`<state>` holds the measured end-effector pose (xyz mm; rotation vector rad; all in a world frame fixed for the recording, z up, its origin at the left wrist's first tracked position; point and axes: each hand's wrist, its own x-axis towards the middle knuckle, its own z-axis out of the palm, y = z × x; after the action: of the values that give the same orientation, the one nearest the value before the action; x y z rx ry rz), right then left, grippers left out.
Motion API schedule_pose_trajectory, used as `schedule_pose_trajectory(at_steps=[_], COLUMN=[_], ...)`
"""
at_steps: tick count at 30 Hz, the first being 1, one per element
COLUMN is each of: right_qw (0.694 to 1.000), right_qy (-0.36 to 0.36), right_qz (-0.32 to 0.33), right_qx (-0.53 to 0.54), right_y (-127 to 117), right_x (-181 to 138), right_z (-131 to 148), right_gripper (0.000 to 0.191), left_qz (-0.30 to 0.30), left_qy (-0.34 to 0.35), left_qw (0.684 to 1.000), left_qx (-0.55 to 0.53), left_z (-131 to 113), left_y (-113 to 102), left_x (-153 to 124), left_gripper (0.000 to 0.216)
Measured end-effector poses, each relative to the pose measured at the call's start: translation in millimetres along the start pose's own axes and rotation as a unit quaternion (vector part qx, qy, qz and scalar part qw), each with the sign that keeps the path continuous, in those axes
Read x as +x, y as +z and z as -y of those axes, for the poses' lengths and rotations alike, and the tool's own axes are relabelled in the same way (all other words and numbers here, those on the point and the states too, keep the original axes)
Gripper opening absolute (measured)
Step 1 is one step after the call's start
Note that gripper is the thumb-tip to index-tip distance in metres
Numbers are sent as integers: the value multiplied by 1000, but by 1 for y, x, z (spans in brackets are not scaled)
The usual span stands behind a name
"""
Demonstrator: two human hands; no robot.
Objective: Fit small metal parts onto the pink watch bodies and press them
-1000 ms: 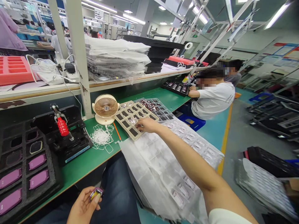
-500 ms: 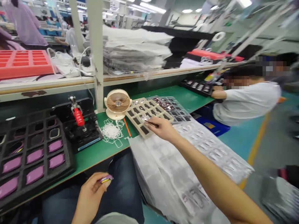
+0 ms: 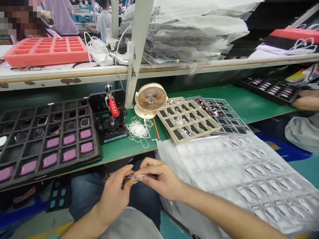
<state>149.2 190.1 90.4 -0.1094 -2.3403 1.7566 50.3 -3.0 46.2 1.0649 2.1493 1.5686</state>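
Above my lap, my left hand (image 3: pixel 116 186) pinches a small purple watch case (image 3: pixel 132 177) with a yellow strip along its edge. My right hand (image 3: pixel 163 179) meets it from the right, fingers closed on dark tweezers (image 3: pixel 152 175) mostly hidden by the fingers. The tips are at the case; whether they grip a small part I cannot make out. On the bench to the left, a black foam tray (image 3: pixel 97 156) carries more purple cases and dark-faced pieces. A beige compartment tray (image 3: pixel 171 127) with small shiny parts sits beyond my right hand.
A black clamp press with a red handle (image 3: pixel 113 108) stands by a beige fan (image 3: pixel 151 99). White ring gaskets (image 3: pixel 139 129) lie piled near an orange stick (image 3: pixel 156 128). Clear trays of parts (image 3: pixel 269 189) extend on the right. A co-worker's arm (image 3: pixel 309 99) rests at far right.
My right hand has come back from the beige tray to the purple case in my left hand. Both hands now meet over my lap. The view has turned left and down.
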Motion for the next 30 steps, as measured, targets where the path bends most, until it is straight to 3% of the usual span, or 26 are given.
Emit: schedule_pose_trajectory(at_steps=[7,10,16,22,24,27,29,30], right_qw=[999,999,988,979,983,984,952,918], right_qy=[-28,28,135,181,176,161,199,237], right_qz=[15,11,39,38,21,-32,-99,-141], right_qx=[-32,-15,66,90,52,-72,-211,-285], right_y=[5,5,6,17,17,-7,-46,-71], right_x=[-2,1,6,-1,-10,-29,-50,-64], right_z=[-8,-6,-5,-6,2,8,6,4], right_gripper=[18,14,34,37,37,37,41,44], left_qz=[22,22,3,-33,-26,31,74,89], left_qy=[26,32,69,128,83,-88,-212,-261], left_qw=[999,998,996,991,996,991,956,932], left_qx=[36,42,54,19,2,-94,-189,-233], left_z=[8,9,2,3,5,7,7,7], left_y=[-5,-4,-4,-2,2,11,19,23], left_x=[-4,-5,-2,-4,-9,-10,-6,-4], left_gripper=[31,32,31,46,43,41,58,67])
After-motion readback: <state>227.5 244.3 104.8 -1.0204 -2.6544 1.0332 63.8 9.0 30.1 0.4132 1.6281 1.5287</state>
